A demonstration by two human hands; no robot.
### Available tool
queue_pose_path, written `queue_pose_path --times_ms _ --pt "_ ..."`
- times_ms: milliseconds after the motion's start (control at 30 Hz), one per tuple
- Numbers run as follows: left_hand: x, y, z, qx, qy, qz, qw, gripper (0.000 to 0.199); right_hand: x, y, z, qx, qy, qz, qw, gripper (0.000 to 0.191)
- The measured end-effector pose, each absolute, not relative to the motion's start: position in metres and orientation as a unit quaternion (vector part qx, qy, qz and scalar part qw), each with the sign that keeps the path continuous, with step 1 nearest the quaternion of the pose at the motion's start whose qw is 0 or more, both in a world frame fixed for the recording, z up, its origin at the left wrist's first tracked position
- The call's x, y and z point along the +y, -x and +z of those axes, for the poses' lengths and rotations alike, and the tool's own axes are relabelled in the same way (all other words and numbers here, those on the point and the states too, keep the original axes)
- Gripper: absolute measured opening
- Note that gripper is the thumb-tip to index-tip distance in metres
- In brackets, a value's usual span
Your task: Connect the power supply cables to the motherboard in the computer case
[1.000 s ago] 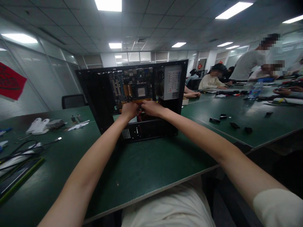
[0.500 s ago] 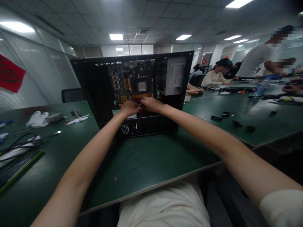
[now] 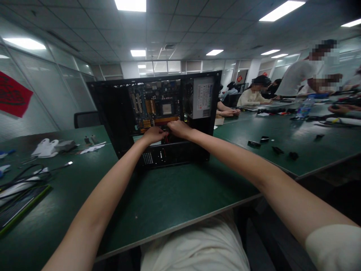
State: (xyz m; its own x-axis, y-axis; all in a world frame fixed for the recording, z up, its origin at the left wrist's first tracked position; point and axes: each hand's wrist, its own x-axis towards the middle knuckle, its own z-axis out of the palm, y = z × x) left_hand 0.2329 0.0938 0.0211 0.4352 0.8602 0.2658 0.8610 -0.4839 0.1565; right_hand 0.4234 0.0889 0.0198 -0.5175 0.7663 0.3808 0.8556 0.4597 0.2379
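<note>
A black computer case (image 3: 113,113) stands open-sided in front of me on the green table (image 3: 169,199). Inside it are a motherboard (image 3: 156,94) with a square metal-topped chip and, at upper right, a silver power supply (image 3: 203,98). Both of my hands reach in below the motherboard. My left hand (image 3: 153,135) pinches at some thin red wires (image 3: 166,138). Close beside it on the right, my right hand (image 3: 179,128) has its fingers curled closed; whatever they grip is hidden behind them.
Left on the table lie cables (image 3: 31,175), a green-edged flat panel (image 3: 25,209), a white plastic bag (image 3: 45,148) and a grey block (image 3: 65,145). At right are several small black parts (image 3: 278,150) and a plastic bottle (image 3: 306,107). Other people (image 3: 255,92) sit and stand beyond.
The camera has tilted slightly up, so the case and table appear lower. My hands stay inside the case, and my left fingers now show closer against the red wires.
</note>
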Motion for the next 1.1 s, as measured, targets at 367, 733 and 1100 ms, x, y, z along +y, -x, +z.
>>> queue_pose_path --times_ms 367,733,1100 --pt "0.0905 -0.2339 0.0211 -0.491 0.850 -0.179 -0.067 0.039 0.0900 -0.4215 0.0195 -0.853 0.471 -0.203 0.102 0.033" --pt "0.0909 -0.2332 0.0223 -0.487 0.854 -0.177 -0.040 0.039 0.0915 -0.4220 0.0191 -0.842 0.486 -0.209 0.106 0.031" --pt "0.0931 -0.2334 0.0214 -0.498 0.852 -0.164 -0.002 0.040 0.0903 -0.4192 0.0237 -0.835 0.495 -0.220 0.096 0.033"
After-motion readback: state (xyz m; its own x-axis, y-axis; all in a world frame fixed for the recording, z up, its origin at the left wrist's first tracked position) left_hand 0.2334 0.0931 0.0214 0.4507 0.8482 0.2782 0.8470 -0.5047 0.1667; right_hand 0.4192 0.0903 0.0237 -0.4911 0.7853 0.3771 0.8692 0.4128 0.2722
